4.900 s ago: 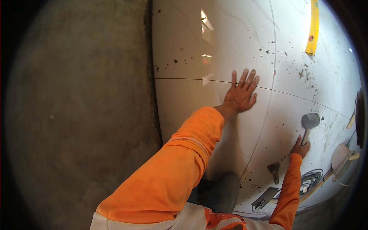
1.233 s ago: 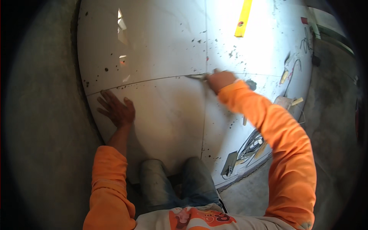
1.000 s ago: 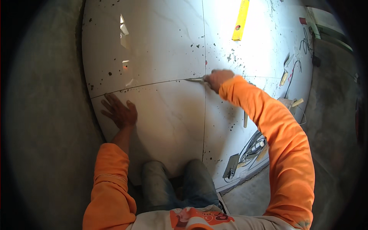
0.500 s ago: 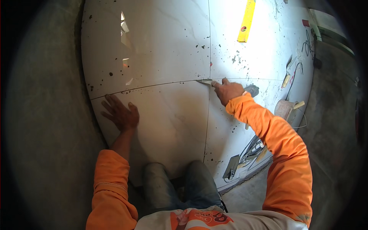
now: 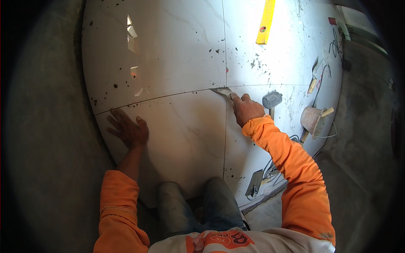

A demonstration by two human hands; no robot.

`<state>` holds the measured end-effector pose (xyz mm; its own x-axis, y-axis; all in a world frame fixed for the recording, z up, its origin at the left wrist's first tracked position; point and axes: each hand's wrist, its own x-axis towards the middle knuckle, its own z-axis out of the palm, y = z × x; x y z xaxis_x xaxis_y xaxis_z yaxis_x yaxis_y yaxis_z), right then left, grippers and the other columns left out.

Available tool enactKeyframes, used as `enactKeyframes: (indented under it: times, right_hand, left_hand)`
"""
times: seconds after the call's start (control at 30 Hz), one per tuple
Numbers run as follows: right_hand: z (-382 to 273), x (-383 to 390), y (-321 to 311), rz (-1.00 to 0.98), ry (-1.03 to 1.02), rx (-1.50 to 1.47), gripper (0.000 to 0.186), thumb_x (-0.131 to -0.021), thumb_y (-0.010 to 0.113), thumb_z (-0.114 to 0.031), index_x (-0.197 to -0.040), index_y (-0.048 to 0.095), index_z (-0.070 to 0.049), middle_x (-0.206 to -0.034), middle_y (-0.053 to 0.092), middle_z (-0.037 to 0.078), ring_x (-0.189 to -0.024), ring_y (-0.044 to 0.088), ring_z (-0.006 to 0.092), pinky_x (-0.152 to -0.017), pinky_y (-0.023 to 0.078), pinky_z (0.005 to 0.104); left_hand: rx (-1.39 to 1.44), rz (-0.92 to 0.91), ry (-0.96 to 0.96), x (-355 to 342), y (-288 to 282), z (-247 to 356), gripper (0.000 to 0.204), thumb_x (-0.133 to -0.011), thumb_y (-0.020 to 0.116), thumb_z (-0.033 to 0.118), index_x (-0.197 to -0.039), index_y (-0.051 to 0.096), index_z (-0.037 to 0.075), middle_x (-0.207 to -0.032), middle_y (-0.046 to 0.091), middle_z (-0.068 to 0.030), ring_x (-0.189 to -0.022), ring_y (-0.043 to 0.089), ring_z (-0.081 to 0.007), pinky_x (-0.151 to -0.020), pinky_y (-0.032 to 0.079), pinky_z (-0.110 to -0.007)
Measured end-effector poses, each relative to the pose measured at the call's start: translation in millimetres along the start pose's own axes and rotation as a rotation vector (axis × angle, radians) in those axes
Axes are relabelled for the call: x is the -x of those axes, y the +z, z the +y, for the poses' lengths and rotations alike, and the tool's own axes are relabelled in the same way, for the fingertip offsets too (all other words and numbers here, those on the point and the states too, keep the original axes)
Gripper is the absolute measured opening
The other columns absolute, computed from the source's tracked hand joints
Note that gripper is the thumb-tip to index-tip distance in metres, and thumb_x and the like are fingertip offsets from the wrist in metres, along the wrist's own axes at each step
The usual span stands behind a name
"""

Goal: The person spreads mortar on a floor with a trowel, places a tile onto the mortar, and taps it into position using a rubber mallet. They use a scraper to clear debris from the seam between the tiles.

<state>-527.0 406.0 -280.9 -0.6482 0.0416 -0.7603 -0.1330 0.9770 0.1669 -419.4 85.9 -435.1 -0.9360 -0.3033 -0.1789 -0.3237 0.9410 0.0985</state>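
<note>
The right hand (image 5: 248,111) is closing firmly around the handle of a scraper (image 5: 220,90), its fingers wrapping and largely hiding that handle. The scraper's blade is pointing left and lying along the cross joint between the white tiles, right by the spot where two joint lines are meeting. The left hand (image 5: 130,128) is resting palm-down with fingers apart, gripping nothing; it is touching the near tile (image 5: 185,135) at its left side, fingertips reaching close to the same joint.

A mallet (image 5: 272,99) with a grey head is lying just to the right of the right hand. Farther right, a bucket (image 5: 311,119) is standing with a wooden handle projecting from it. A yellow spirit level (image 5: 265,25) is lying on the far right tile. A flat trowel (image 5: 255,184) is lying near the lower edge of the tiling, beside a cable (image 5: 270,170) that the right sleeve (image 5: 291,158) is partly covering. Dark crumbs are dotting the tiles, several along the joints.
</note>
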Motion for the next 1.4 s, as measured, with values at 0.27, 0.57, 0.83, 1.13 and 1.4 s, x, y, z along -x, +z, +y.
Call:
enactKeyframes:
  times: [0.27, 0.57, 0.83, 1.13, 1.4]
  right_hand:
    - [2, 7, 8, 0.051, 0.021, -0.067, 0.045, -0.092, 0.051, -0.018, -0.136, 0.045, -0.017, -0.115, 0.056, 0.017, -0.09, 0.066, 0.0337, -0.075, 0.054, 0.0428]
    - [8, 6, -3, 0.025, -0.015, -0.041, 0.036, -0.095, 0.049, -0.023, -0.13, 0.051, -0.017, -0.11, 0.059, 0.017, -0.091, 0.065, 0.0358, -0.078, 0.053, 0.0437]
    - [82, 68, -70, 0.096, -0.426, -0.277, 0.033, -0.092, 0.051, -0.017, -0.122, 0.057, -0.006, -0.101, 0.064, 0.022, -0.09, 0.062, 0.0394, -0.08, 0.051, 0.0443]
    - [114, 206, 333, 0.567, 0.426, -0.639, 0.054, -0.087, 0.055, -0.014, -0.138, 0.039, -0.003, -0.118, 0.048, 0.024, -0.107, 0.052, 0.041, -0.09, 0.044, 0.0449]
    - [96, 186, 451, 0.643, 0.827, -0.589, 0.064, -0.08, 0.061, -0.014, -0.139, 0.038, -0.002, -0.131, 0.046, 0.024, -0.122, 0.043, 0.0421, -0.102, 0.036, 0.0495]
  left_hand:
    - [-0.017, 0.057, 0.049, 1, 4, -4, 0.082, -0.088, 0.046, 0.035, -0.149, 0.005, -0.002, -0.156, 0.005, -0.0233, -0.143, 0.005, -0.0478, -0.109, 0.006, -0.069]
    - [0.021, 0.017, 0.034, -1, 0, 5, 0.083, -0.087, 0.047, 0.034, -0.149, 0.005, -0.002, -0.156, 0.006, -0.0237, -0.143, 0.004, -0.0479, -0.109, 0.005, -0.068]
    - [-0.034, 0.017, 0.013, 5, -1, -8, 0.081, -0.088, 0.047, 0.033, -0.149, 0.007, -0.001, -0.157, 0.006, -0.0203, -0.143, 0.004, -0.0459, -0.11, 0.004, -0.067]
    - [-0.086, -0.002, 0.453, -15, -3, -6, 0.08, -0.087, 0.048, 0.037, -0.149, 0.013, 0.0, -0.158, 0.008, -0.0179, -0.145, 0.003, -0.0414, -0.112, 0.003, -0.065]
    - [0.027, -0.074, 0.599, -2, 24, 174, 0.078, -0.09, 0.048, 0.043, -0.148, 0.02, 0.0, -0.158, 0.012, -0.0164, -0.146, 0.005, -0.0364, -0.116, 0.001, -0.055]
